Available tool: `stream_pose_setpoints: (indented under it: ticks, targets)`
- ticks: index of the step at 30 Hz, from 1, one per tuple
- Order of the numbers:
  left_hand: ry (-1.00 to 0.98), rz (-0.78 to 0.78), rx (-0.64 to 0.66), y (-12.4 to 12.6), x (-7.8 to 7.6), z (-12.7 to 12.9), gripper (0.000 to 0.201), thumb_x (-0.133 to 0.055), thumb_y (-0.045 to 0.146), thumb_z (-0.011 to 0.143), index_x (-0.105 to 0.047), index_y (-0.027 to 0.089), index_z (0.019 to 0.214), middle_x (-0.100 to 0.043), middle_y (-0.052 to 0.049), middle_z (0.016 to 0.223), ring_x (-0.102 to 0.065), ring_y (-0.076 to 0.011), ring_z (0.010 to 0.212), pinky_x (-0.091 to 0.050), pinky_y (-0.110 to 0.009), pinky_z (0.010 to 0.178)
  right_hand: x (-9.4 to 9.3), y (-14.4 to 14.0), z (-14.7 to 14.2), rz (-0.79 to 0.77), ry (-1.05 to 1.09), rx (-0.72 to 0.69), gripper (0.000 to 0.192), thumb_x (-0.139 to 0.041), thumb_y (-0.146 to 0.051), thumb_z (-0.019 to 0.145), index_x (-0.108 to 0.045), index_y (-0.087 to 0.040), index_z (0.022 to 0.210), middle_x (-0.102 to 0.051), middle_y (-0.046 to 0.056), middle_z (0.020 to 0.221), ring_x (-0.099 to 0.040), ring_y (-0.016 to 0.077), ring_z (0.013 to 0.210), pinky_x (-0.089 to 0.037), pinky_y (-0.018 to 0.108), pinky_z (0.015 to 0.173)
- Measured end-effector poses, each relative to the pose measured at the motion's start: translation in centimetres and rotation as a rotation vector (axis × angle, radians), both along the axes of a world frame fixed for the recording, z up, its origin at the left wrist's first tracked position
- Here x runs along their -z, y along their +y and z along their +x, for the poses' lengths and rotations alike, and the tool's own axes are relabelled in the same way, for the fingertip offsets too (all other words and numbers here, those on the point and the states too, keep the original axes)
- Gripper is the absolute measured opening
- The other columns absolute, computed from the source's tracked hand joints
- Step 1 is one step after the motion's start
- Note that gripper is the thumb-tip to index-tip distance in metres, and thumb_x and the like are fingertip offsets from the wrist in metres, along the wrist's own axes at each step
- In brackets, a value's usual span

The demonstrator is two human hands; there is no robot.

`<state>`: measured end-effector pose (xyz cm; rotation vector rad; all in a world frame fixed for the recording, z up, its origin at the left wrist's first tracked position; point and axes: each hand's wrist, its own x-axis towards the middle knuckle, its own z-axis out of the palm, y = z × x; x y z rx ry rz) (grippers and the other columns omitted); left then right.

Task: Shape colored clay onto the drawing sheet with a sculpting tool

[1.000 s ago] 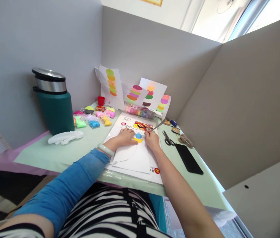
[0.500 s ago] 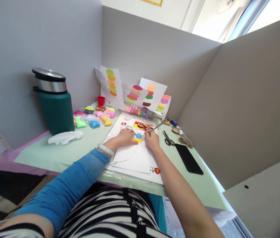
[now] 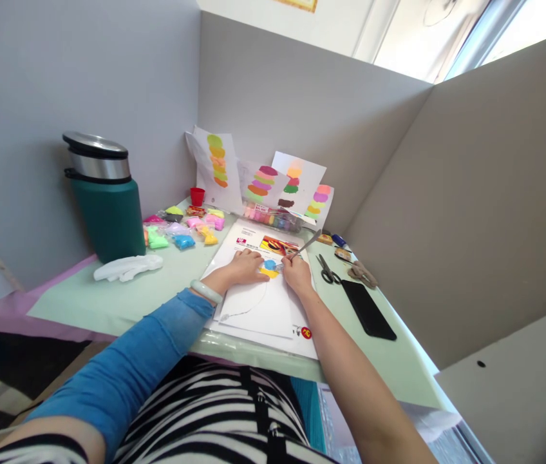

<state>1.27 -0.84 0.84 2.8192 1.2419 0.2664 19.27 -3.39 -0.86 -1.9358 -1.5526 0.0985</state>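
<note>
My left hand lies flat on a white sheet of paper, pressing it down beside a blue clay blob and a yellow clay patch. My right hand grips a metal fork, its prongs resting against the blue clay. A curved pencil line runs across the paper below the clay. A printed colour picture sits at the top of the sheet underneath.
Small bags of coloured clay and a red cup lie at the back left beside a green flask. Painted sample sheets lean on the wall. Scissors and a black phone lie to the right.
</note>
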Motion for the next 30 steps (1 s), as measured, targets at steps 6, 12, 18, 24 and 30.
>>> stream_pose_setpoints:
  ticks: [6, 12, 18, 24, 30]
  targets:
    - [0.001, 0.003, 0.002, -0.1, -0.1, 0.0, 0.057, -0.048, 0.06, 0.075, -0.055, 0.023, 0.117, -0.049, -0.009, 0.129, -0.037, -0.0311, 0.117, -0.03, -0.046, 0.095, 0.1, -0.3, -0.3, 0.105, 0.096, -0.2, 0.025, -0.04, -0.035, 0.084, -0.06, -0.02, 0.086, -0.066, 0.001, 0.076, -0.06, 0.0155, 0.076, -0.041, 0.022, 0.07]
    - [-0.007, 0.011, 0.013, 0.1, 0.1, 0.0, 0.056, -0.048, 0.061, 0.074, -0.056, 0.023, 0.116, -0.049, -0.008, 0.128, -0.037, -0.0309, 0.116, -0.031, -0.045, 0.094, 0.0, -0.6, -0.6, 0.123, 0.132, -0.232, 0.025, -0.04, -0.034, 0.084, -0.06, -0.019, 0.09, -0.064, 0.0, 0.071, -0.06, 0.0152, 0.073, -0.041, 0.023, 0.07]
    - [-0.009, 0.002, 0.01, 0.1, 0.1, 0.0, 0.057, -0.049, 0.061, 0.074, -0.055, 0.023, 0.117, -0.049, -0.008, 0.129, -0.037, -0.0317, 0.117, -0.03, -0.045, 0.094, 0.1, -0.5, -0.9, 0.111, 0.077, -0.278, 0.021, -0.043, -0.031, 0.083, -0.061, -0.019, 0.083, -0.066, 0.002, 0.077, -0.06, 0.0156, 0.077, -0.04, 0.023, 0.071]
    - [-0.005, -0.005, 0.007, 0.0, -0.1, 0.0, 0.056, -0.049, 0.06, 0.074, -0.055, 0.024, 0.117, -0.048, -0.008, 0.129, -0.037, -0.0313, 0.118, -0.03, -0.045, 0.095, 0.1, -0.3, -0.9, 0.106, 0.042, -0.162, 0.023, -0.042, -0.031, 0.085, -0.061, -0.019, 0.089, -0.067, 0.004, 0.083, -0.061, 0.0162, 0.08, -0.04, 0.023, 0.073]
    - [-0.006, 0.005, 0.007, 0.1, 0.0, 0.0, 0.057, -0.049, 0.061, 0.073, -0.055, 0.024, 0.117, -0.049, -0.008, 0.128, -0.037, -0.0319, 0.117, -0.031, -0.046, 0.094, 0.0, -0.3, -1.2, 0.084, 0.011, -0.211, 0.022, -0.043, -0.031, 0.085, -0.061, -0.02, 0.088, -0.067, 0.003, 0.082, -0.06, 0.0162, 0.08, -0.04, 0.023, 0.073]
